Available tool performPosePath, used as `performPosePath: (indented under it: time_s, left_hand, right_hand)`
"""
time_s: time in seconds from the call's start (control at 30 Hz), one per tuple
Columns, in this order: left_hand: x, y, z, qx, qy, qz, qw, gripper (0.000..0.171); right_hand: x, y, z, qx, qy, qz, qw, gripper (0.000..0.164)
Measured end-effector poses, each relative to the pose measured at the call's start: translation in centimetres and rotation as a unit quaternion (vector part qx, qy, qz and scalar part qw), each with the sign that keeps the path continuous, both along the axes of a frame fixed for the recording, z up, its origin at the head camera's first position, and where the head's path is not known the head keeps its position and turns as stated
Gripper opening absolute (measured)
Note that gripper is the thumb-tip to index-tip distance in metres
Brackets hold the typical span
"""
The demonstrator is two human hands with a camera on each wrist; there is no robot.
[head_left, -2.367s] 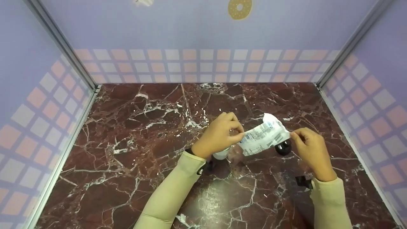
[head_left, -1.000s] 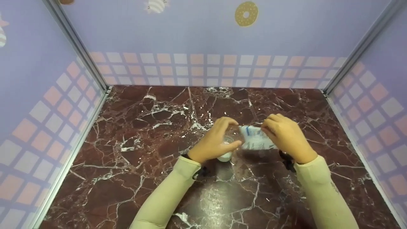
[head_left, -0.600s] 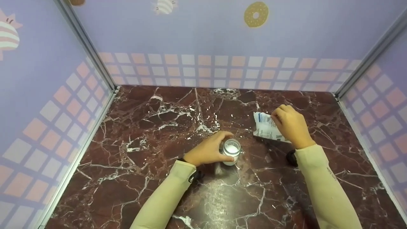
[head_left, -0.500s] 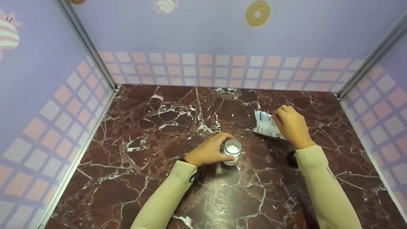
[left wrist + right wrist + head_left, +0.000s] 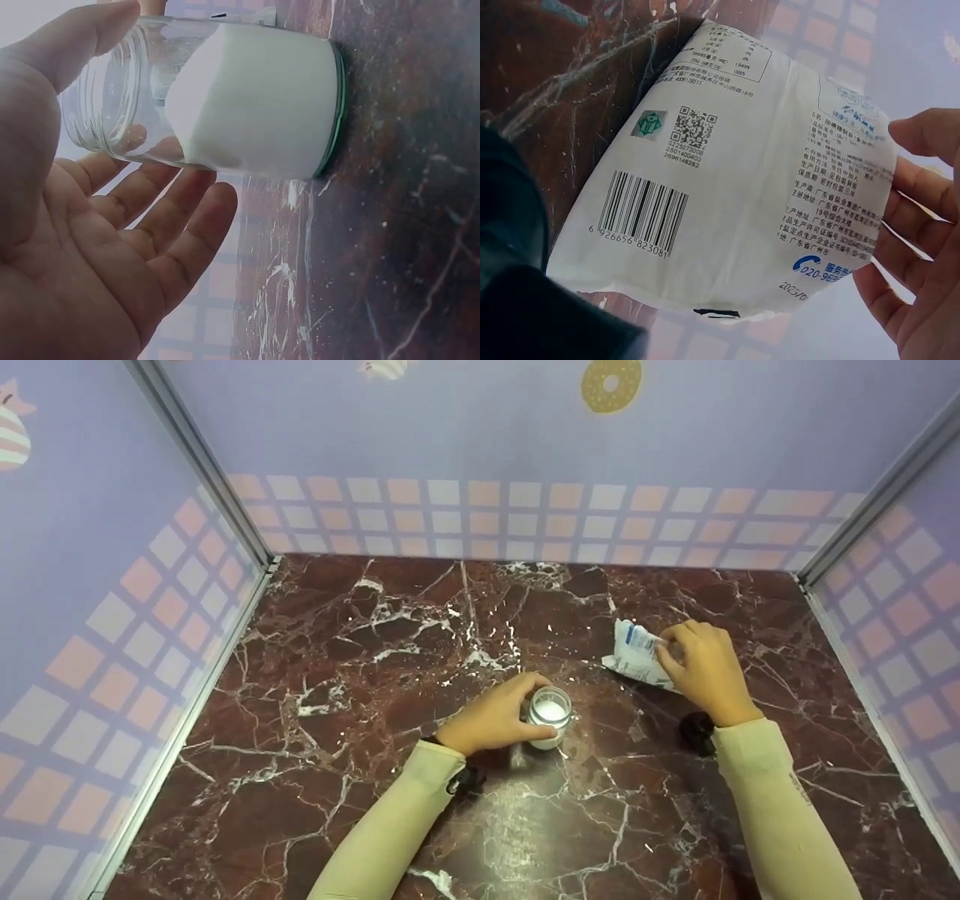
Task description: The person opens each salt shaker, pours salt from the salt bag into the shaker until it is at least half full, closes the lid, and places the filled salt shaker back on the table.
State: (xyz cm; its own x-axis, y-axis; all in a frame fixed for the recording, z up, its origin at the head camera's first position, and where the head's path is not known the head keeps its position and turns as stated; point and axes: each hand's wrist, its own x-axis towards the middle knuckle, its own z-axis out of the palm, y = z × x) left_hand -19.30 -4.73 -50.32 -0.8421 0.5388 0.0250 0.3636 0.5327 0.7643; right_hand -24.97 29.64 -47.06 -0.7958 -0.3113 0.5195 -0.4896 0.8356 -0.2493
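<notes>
My left hand (image 5: 499,718) holds a small clear glass jar (image 5: 150,97) with no lid on it, thumb near the rim and fingers round the far side. White salt (image 5: 262,97) fills much of it, its surface sloping in the left wrist view. The jar stands upright on the table in the head view. To its right, my right hand (image 5: 701,667) pinches a white printed salt packet (image 5: 727,165) by one edge, thumb on the printed face and fingers behind. The packet tilts low over the table, with its barcode and blue lettering showing.
The dark red marble-patterned table (image 5: 300,810) has white specks (image 5: 514,641) scattered beyond the jar. Lilac panels (image 5: 480,435) with pink and white squares enclose the back and both sides. A black wrist camera (image 5: 697,733) sits by the right wrist.
The right hand let the packet's other end leave the left hand and carried it right. The left hand came down round the jar. Lately the packet shifted slightly further right.
</notes>
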Motion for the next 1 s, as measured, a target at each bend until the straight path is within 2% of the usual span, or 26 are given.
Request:
performPosePath:
  time_s: [0.17, 0.43, 0.7, 1.0]
  left_hand:
    - [0.0, 0.1, -0.1, 0.003, -0.003, 0.000, 1.0000, 0.064]
    - [0.1, 0.0, -0.1, -0.001, -0.004, -0.001, 1.0000, 0.065]
    - [-0.1, 0.0, 0.0, 0.001, -0.004, -0.003, 1.0000, 0.065]
    - [0.0, 0.0, 0.0, 0.001, -0.002, -0.004, 1.0000, 0.065]
  right_hand:
    - [-0.8, 0.2, 0.2, -0.007, -0.042, -0.018, 0.999, 0.018]
    - [-2.0, 0.9, -0.4, -0.035, -0.059, -0.007, 0.998, 0.023]
    - [-2.4, 1.2, -0.6, -0.051, -0.089, 0.003, 0.995, 0.039]
    - [-2.7, 1.9, -0.7, -0.077, -0.118, -0.004, 0.990, 0.047]
